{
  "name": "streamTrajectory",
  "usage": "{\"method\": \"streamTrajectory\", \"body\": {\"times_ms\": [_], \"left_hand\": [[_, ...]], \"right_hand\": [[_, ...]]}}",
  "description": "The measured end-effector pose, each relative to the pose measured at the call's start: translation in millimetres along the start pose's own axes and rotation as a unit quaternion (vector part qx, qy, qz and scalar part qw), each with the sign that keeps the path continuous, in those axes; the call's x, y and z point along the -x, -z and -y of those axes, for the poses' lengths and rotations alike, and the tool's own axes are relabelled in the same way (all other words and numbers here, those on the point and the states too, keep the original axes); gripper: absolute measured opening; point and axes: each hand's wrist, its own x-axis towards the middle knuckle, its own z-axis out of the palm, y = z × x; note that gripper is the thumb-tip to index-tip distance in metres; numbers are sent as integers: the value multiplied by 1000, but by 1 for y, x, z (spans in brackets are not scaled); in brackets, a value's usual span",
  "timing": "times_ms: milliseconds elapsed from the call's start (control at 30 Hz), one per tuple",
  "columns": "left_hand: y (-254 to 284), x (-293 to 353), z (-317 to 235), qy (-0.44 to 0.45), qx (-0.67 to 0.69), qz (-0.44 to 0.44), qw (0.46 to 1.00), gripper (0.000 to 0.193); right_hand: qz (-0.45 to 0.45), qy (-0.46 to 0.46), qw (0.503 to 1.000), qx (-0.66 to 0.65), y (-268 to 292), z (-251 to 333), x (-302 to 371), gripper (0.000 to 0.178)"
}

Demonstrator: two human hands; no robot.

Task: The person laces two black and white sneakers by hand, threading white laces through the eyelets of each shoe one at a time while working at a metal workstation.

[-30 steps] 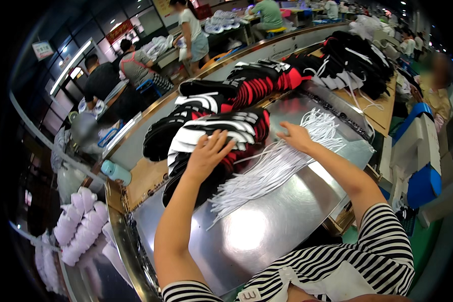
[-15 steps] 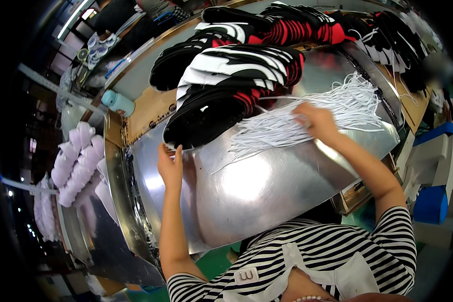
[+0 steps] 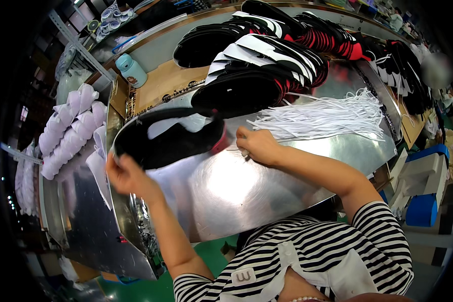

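My left hand pinches the near-left end of a black shoe upper, which hangs tilted over the left side of the metal worktop. The upper's red end points right, partly blurred. Close to that end, my right hand is closed, its fingertips pressed together low over the worktop. Something small and whitish shows at those fingertips; I cannot make out what it is. Behind my right hand lies a loose bundle of white shoelaces. Farther back rests a stacked row of black, white and red shoe uppers.
More uppers lie along the back, and others with white laces hang at the far right. A light-blue bottle stands at the back left near cardboard. White padded pieces are stacked left of the worktop's raised edge.
My left hand has drawn one upper off the stack, toward the left and nearer me. My right hand has come from over the laces leftward to beside the upper's red end.
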Motion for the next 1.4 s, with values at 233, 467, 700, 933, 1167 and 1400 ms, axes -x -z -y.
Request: {"method": "streamTrajectory", "body": {"times_ms": [233, 467, 700, 933, 1167, 1400], "left_hand": [[28, 164, -99, -221, 3, 465, 857, 50], [-15, 243, -115, -194, 75, 572, 793, 42], [16, 141, -101, -231, -131, 498, 825, 22], [5, 105, -117, -305, -239, 539, 748, 23], [-21, 100, -69, 474, -187, 716, 476, 69], [-44, 164, -68, 564, 184, 641, 488, 65]], "right_hand": [[-158, -86, 856, -484, 137, 44, -34, 7], [-259, 122, 724, -628, 318, 107, 104, 10], [-445, -1, 682, -580, 320, 66, 305, 11], [-87, -311, 692, -646, 94, 44, 181, 12], [-118, -332, 694, -628, 36, 53, 119, 14], [-201, -295, 736, -575, 36, 57, 113, 13]]}}
